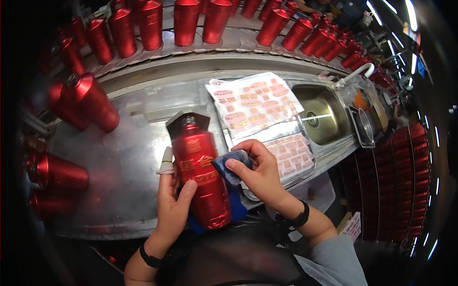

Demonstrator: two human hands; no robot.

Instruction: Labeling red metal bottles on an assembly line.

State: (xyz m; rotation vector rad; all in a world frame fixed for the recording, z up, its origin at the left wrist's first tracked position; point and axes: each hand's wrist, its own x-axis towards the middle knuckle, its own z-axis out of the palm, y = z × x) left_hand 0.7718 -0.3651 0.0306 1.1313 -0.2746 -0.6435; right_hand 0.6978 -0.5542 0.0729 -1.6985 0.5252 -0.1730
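A shiny red metallic bottle (201, 167) with gold lettering lies tilted in front of me, its neck pointing away. My left hand (172, 202) is closed on its left side, thumb on top; a white finger cot (166, 161) covers one fingertip. Pinched in my right hand (257, 171) is a small flat blue pad (232, 165), touching or very near the bottle's right side by the lettering. Under the bottle's lower end lies a blue cloth (237, 206). Behind its neck stands a dark angular support (187, 125), partly hidden.
Printed sticker sheets (255, 100) lie on the metal worktop (129, 186) beside a sink (320, 114) with a white tap (355, 75). More red bottles (95, 102) stand or lie at left. A conveyor (162, 50) carries several along the back; stacked red bottles (391, 186) fill the right.
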